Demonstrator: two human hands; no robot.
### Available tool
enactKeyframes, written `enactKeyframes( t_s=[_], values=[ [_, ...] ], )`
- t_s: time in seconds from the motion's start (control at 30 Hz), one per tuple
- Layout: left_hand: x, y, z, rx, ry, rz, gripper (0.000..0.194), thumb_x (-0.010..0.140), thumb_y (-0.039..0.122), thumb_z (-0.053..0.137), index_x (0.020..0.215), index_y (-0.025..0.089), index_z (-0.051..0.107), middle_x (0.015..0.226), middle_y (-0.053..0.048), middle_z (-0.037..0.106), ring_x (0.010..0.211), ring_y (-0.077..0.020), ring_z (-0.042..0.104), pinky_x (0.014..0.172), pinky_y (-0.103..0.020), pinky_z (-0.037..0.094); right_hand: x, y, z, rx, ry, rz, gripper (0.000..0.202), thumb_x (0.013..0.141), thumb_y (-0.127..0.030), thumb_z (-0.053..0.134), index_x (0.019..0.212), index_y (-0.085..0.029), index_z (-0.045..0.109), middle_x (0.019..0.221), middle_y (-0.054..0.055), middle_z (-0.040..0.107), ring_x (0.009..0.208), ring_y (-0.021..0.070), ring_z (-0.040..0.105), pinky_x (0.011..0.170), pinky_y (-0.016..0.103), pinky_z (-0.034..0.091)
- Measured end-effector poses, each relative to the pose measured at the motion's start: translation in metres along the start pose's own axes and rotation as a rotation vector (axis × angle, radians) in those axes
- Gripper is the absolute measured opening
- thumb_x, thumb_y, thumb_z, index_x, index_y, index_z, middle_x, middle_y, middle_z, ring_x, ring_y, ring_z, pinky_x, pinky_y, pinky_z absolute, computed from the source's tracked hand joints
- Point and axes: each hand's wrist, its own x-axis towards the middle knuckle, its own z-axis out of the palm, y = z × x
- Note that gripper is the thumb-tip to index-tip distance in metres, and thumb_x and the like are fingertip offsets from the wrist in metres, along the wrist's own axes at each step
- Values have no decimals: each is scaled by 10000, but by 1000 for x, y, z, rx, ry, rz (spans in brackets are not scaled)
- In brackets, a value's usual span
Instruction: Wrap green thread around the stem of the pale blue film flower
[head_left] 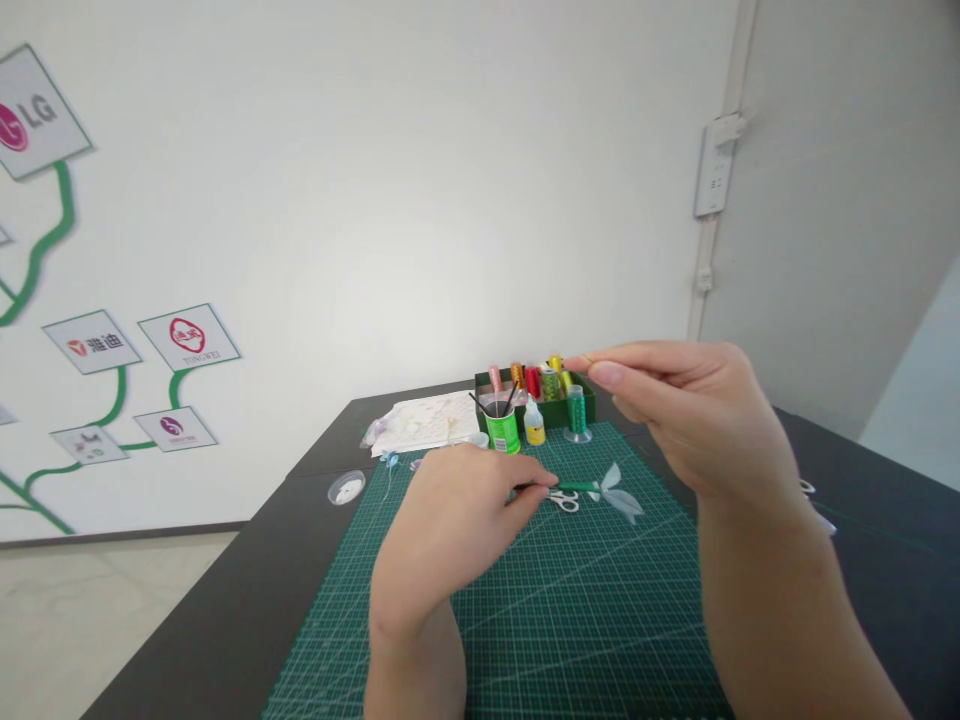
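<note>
My left hand (472,515) pinches the end of a thin green stem (576,487) above the green cutting mat (585,620). Pale, translucent petals (619,495) spread from the stem's right end. Higher and to the right, my right hand (690,400) is closed, thumb against index finger; a very fine strand seems to be at the fingertips, too small to make out. White-handled scissors (564,501) lie on the mat just behind the stem.
At the back, a green box (555,412) holds colored thread spools. Before it stand a green can (503,432), a glue bottle (534,424) and a green spool (576,412). A small round dish (346,488) and a white sheet (424,421) lie left.
</note>
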Motion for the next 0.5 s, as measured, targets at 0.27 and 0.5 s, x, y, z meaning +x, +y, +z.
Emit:
enactKeyframes(
  t_s=[0.27,0.5],
  values=[
    [-7,6,-5,-51,-30,40,206,973,229,648,1032,303,831,926,30,840,670,-157,744,585,-263,493,9,11,4,-47,30,12,150,849,-208,787,840,-335,866,815,31,812,685,170,699,573,307,552],
    [-20,11,-10,-16,37,84,162,961,207,689,1035,286,809,949,72,837,709,-166,767,615,-283,516,12,18,5,-59,-1,18,128,871,-238,782,855,-335,864,906,18,837,879,199,777,812,349,640]
  ],
)
